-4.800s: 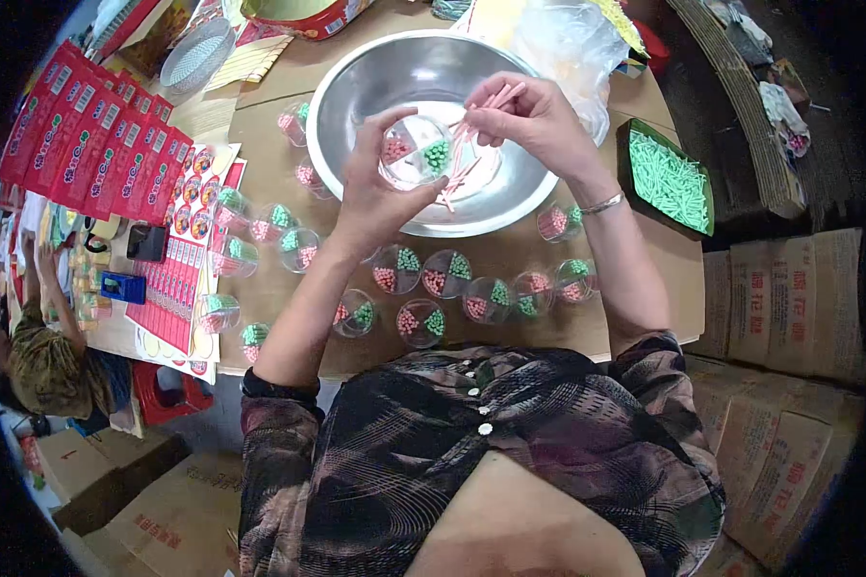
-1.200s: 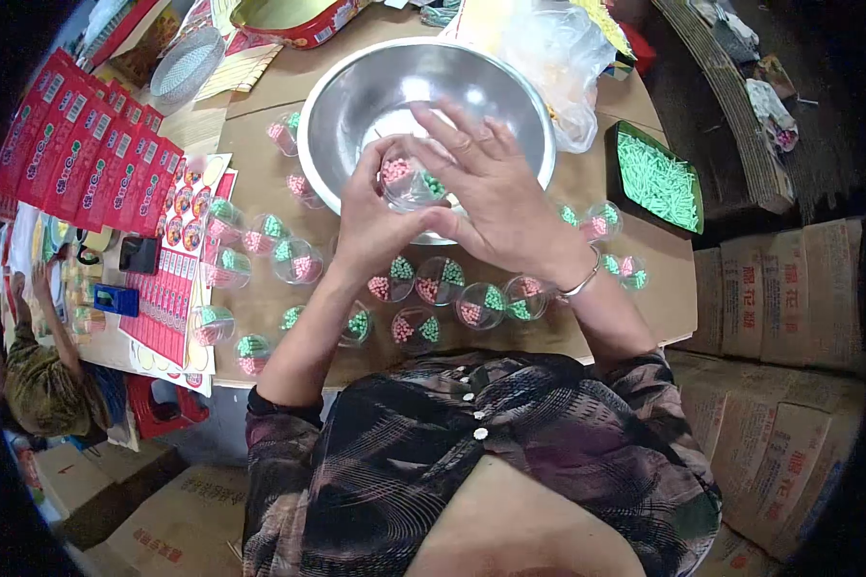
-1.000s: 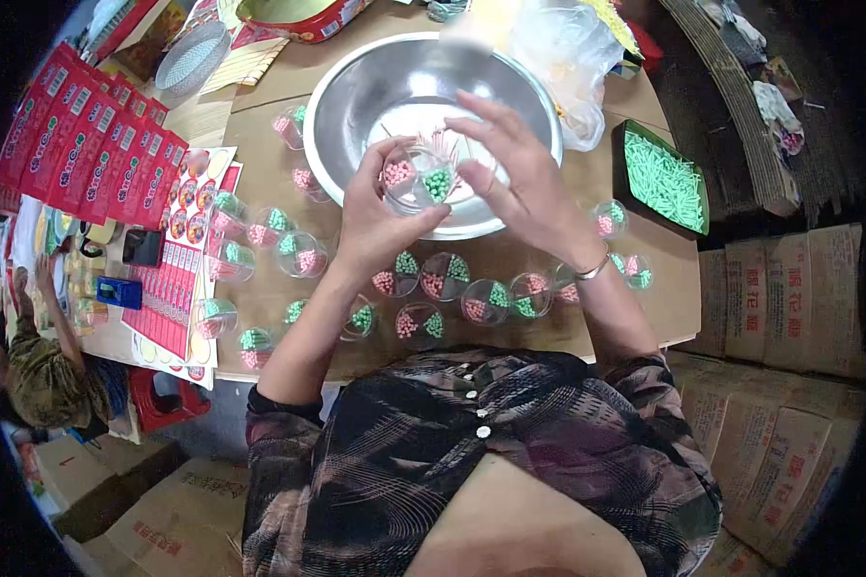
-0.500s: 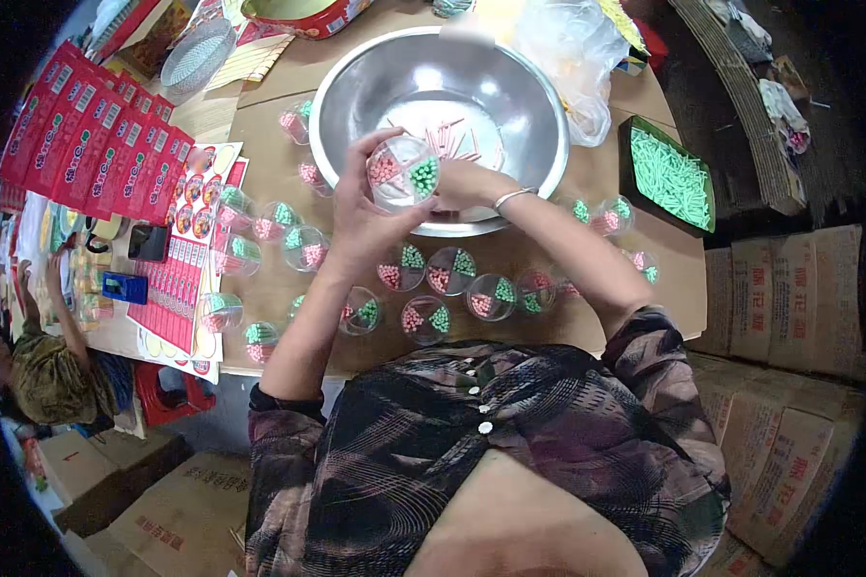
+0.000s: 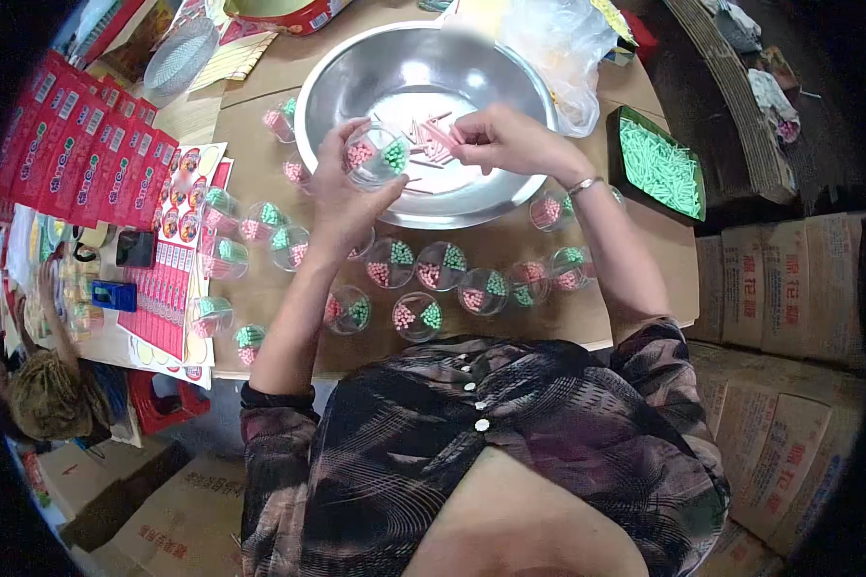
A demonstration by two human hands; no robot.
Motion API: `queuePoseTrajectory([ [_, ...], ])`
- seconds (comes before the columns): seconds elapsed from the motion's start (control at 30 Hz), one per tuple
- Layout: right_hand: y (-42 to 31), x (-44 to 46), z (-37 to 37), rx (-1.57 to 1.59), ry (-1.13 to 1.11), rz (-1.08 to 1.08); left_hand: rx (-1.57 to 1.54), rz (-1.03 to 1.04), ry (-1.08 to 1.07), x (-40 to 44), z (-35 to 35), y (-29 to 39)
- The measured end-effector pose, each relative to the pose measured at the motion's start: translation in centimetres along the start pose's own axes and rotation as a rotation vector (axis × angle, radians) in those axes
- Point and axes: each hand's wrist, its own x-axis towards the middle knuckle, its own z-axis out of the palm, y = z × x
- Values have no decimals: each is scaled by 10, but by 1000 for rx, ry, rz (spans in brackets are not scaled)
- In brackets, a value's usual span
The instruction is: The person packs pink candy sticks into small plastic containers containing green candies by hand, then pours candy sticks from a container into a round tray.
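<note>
My left hand (image 5: 348, 197) is wrapped round a clear divided cup (image 5: 376, 157) above the near left rim of a large steel bowl (image 5: 332, 87). Pink sticks fill one compartment of this cup and green sticks another. Over the bowl, my right hand (image 5: 510, 142) pinches a few pink sticks (image 5: 443, 135), apart from the cup. Loose pink sticks (image 5: 427, 160) lie on the bowl's bottom. Several more clear cups (image 5: 442, 265) with pink and green sticks stand on the cardboard-covered table between my arms and on both sides.
A dark tray (image 5: 621, 183) of green sticks sits to the right, near a crumpled plastic bag (image 5: 563, 58). Red printed packets (image 5: 77, 144) and sticker sheets (image 5: 178, 279) lie left. Cardboard boxes (image 5: 779, 288) are stacked at right; another person (image 5: 53, 385) is at far left.
My right hand has moved from behind the cup to the right and up, now showing pink sticks in its fingers. The cup in my left hand has shifted slightly left and up.
</note>
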Motion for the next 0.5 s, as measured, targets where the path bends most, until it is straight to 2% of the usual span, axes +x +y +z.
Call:
queuePoseTrajectory([
  [0.07,-7,-4,-6,24,3,-19,9,-7,-2,1,3,1],
  [0.23,-30,-5,-9,-168,-18,-103,63,58,-18,3,11,10],
  [0.37,-43,-3,-5,-424,130,-196,58,64,-26,4,14,16],
  [0.5,-45,-3,-4,-442,206,-212,95,52,-56,3,12,16],
])
